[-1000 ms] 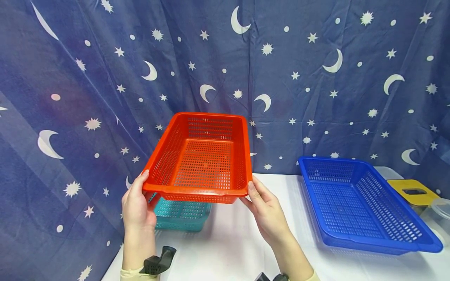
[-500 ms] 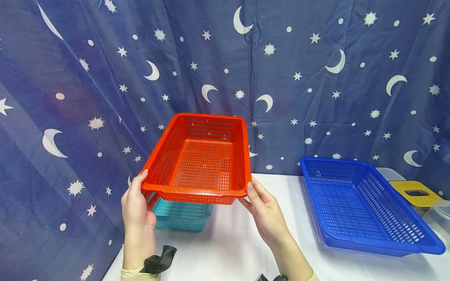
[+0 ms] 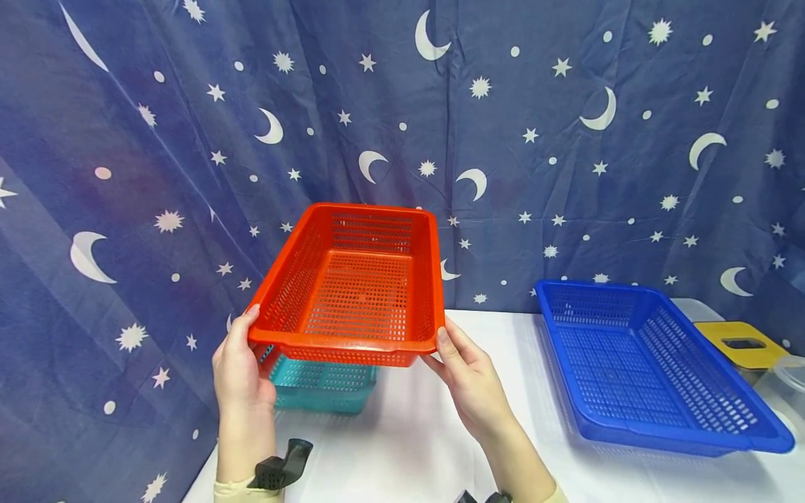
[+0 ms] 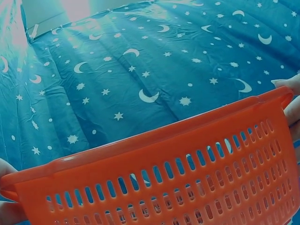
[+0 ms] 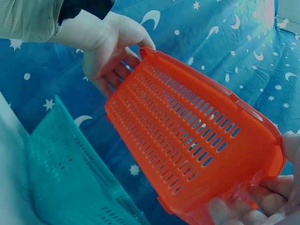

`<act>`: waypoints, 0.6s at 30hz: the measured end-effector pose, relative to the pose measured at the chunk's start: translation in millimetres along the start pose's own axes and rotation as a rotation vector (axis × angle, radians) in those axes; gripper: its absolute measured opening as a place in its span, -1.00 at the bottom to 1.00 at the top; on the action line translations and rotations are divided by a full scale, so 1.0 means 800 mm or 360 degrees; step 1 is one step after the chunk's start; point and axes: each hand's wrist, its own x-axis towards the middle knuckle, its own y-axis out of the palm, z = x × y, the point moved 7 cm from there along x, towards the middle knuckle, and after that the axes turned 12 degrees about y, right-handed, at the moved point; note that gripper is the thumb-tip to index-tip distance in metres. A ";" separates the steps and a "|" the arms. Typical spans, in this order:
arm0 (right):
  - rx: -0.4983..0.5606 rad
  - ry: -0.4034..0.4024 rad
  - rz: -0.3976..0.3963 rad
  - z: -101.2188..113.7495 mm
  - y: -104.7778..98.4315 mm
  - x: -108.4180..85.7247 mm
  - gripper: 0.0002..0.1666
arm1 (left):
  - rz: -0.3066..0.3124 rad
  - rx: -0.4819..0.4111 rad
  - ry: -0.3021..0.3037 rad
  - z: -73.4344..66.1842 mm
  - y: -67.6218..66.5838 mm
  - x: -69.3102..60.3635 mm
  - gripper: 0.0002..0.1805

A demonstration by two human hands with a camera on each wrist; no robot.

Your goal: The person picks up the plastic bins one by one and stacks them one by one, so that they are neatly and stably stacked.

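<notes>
A red-orange plastic basket [image 3: 361, 297] with slotted walls is held up in the air, its near side lower than its far side. Its inside holds nothing that I can see. My left hand [image 3: 242, 370] grips the near left corner, thumb on the rim and fingers underneath. At the near right corner, my right hand [image 3: 468, 377] pinches the rim the same way. In the right wrist view, fingers [image 5: 269, 199] curl under the basket's corner. A teal basket [image 3: 323, 391] stands on the table below, partly hidden by the red one.
A large blue basket [image 3: 635, 377] sits on the right of the white table [image 3: 428, 433]. Beyond it are a yellow-lidded container [image 3: 742, 342] and a clear container [image 3: 786, 384]. A star-and-moon curtain [image 3: 503, 140] hangs behind and along the left.
Both hands and the red basket have shifted very slightly to the left. The grip on both corners looks the same, and the other baskets have not moved.
</notes>
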 end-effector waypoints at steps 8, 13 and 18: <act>-0.0008 0.0012 0.0025 -0.003 0.004 0.000 -0.38 | -0.0029 -0.0023 0.0005 -0.001 -0.003 0.002 -0.75; -0.0021 -0.0003 0.0042 -0.005 0.006 0.001 -0.40 | -0.0054 -0.0037 -0.0002 -0.001 -0.006 0.004 -0.79; -0.0023 -0.0022 0.0069 -0.005 0.010 0.001 -0.37 | -0.0073 -0.0060 0.0010 -0.003 -0.008 0.005 -0.79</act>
